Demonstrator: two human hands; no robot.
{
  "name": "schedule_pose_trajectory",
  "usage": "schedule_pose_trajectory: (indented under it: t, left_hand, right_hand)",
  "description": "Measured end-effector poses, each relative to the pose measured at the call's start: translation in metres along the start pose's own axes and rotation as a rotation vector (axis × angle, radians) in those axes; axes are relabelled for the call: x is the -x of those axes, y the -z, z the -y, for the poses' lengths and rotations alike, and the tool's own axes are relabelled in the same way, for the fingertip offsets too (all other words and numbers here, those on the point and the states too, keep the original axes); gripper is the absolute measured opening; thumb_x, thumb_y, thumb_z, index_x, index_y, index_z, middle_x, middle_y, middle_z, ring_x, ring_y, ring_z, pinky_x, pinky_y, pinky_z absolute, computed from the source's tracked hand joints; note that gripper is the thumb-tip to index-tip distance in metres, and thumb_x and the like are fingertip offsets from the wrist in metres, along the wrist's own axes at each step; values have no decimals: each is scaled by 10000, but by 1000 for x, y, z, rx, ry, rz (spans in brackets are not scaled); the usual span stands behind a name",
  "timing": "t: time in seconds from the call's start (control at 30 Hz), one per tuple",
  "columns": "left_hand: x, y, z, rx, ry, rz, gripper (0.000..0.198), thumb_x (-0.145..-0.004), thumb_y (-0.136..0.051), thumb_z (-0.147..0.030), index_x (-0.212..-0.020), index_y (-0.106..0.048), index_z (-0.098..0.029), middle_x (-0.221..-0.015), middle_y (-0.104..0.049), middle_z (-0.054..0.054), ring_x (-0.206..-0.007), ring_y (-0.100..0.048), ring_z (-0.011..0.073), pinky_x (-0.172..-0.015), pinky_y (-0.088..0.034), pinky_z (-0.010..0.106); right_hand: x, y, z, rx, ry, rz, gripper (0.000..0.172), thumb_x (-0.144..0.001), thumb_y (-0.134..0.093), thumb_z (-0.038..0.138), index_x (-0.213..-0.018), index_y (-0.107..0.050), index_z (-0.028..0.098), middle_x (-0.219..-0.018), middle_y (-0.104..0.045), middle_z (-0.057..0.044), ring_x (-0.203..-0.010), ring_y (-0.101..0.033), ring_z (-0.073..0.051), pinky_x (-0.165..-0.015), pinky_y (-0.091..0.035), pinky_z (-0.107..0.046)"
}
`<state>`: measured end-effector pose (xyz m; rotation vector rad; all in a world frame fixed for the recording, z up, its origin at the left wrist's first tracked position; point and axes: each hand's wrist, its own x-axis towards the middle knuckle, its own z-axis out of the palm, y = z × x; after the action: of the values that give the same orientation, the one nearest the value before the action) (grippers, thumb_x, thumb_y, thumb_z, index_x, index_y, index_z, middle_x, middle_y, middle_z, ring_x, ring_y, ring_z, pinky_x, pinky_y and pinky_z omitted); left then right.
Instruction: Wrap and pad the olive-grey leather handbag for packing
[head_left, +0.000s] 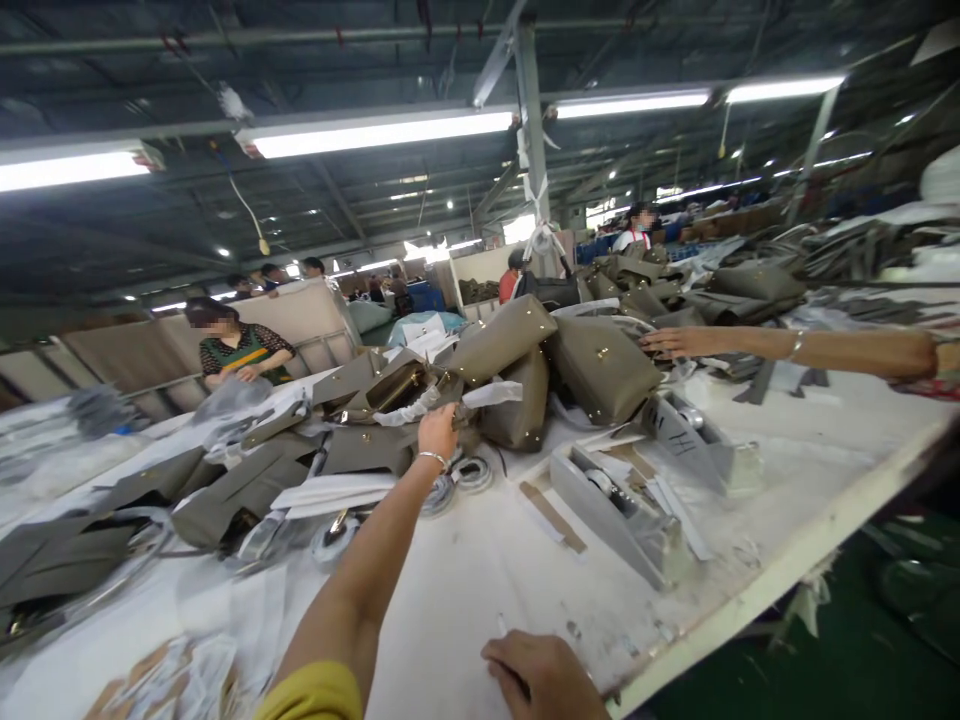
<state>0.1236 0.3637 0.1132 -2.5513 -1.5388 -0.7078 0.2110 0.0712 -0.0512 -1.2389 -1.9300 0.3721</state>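
My left hand (438,430) reaches far forward into a pile of olive-green handbags (501,340). Its fingers are curled at the edge of a bag next to a strip of white paper (491,393), and what they grip is hidden. A bracelet sits on that wrist, and a yellow sleeve shows at the bottom. My right hand (541,680) rests on the white table (480,580) near its front edge. Its fingers are folded under, and nothing shows in them.
Another person's bare arm (750,345) reaches in from the right, its hand on an olive bag (604,368). Two grey tape dispensers (622,510) lie on the table. More bags and bag parts (225,490) lie at the left. Other workers sit behind.
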Motion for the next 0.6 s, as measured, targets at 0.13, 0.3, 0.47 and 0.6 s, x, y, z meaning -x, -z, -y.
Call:
schedule_pose_trajectory:
  t: [0.13, 0.3, 0.47, 0.6]
  left_hand:
    - [-17, 63, 12, 17, 99, -147, 315, -878, -550, -255, -1186, -601, -211, -1036, -684, 117, -964, -637, 255, -849, -445, 337]
    - [24, 131, 31, 129, 191, -298, 297, -805, -644, -384, -1052, -651, -220, -866, -678, 73, -882, -618, 252, -820, -436, 328]
    - [94, 163, 62, 552, 394, -390, 465, -765, -659, -526, -1075, -622, -182, -963, -668, 53, -800, -604, 174, -747, -500, 288]
    - [142, 155, 89, 937, 742, -164, 416, -766, -670, -422, -1079, -623, -153, -891, -683, 69, -656, -618, 163, -637, -548, 311]
  right_hand:
    - [0, 0, 4, -13, -21, -25, 278, -821, -491, 161, -990, -695, 247, -878, -706, 18, -793, -678, -152, -715, -491, -214]
    - [1, 13, 17, -44, -58, 0, 296, -910, -450, 196, -1071, -696, 229, -957, -706, -14, -887, -677, -161, -798, -505, -245]
    - [1, 20, 18, -1, -38, 18, 276, -940, -476, 223, -1110, -692, 204, -971, -706, -36, -885, -674, -141, -806, -511, -229]
    - [1, 18, 18, 48, -17, -2, 269, -935, -483, 219, -1094, -698, 194, -1014, -709, -37, -895, -674, -135, -818, -514, -229]
